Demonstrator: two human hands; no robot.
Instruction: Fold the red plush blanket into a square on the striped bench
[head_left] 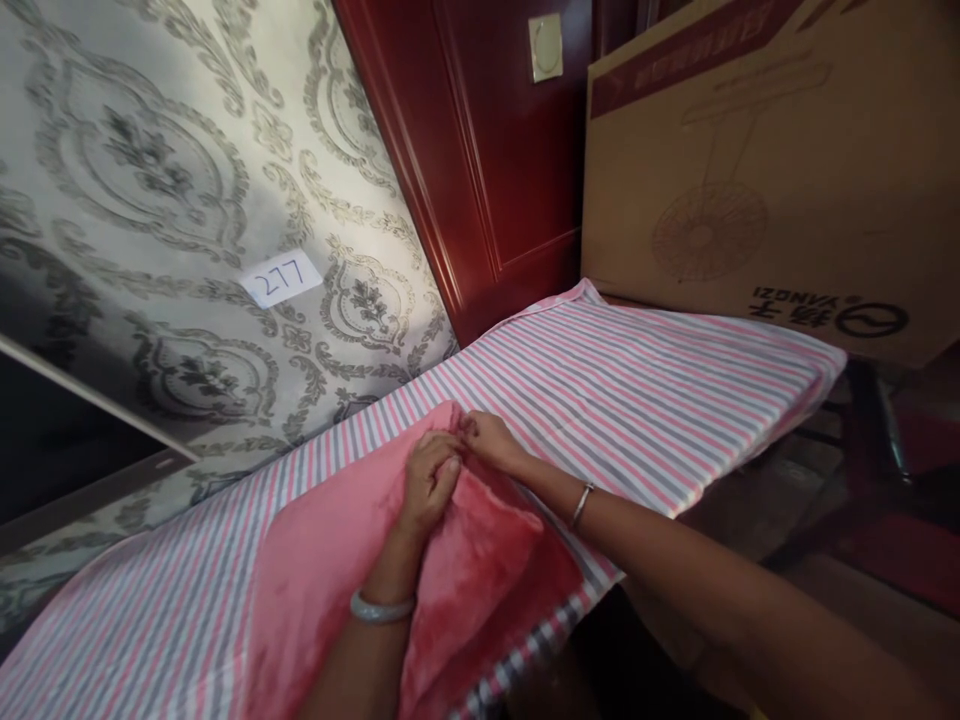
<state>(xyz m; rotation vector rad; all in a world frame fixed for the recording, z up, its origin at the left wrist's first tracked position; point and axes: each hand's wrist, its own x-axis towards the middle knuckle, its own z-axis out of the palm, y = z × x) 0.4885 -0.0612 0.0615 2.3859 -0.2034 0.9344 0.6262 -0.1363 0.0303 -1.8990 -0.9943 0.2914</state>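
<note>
A pink and red plush cloth (pixel 472 560), perhaps a cover, lies on the striped tablecloth (pixel 645 380) in front of me. My left hand (pixel 429 482) is closed on its far edge, with the fingers bunched together in the fabric. Right beside it, my right hand (pixel 489 440) pinches the same edge near the far corner. Between the hands the plush is gathered, and toward me it fans out in a loose fold. Whether anything small sits between the fingertips is hidden. A pale bangle (pixel 381 607) circles the left wrist and a thin metal bracelet (pixel 582 504) the right.
Beyond the table stands a large cardboard box (pixel 780 190) with a fan printed on it. A dark red wooden panel (pixel 510 140) and a patterned wall (pixel 225 170) bearing a paper marked 277 (pixel 281 278) rise behind. A dark screen-like panel (pixel 67 440) is at left.
</note>
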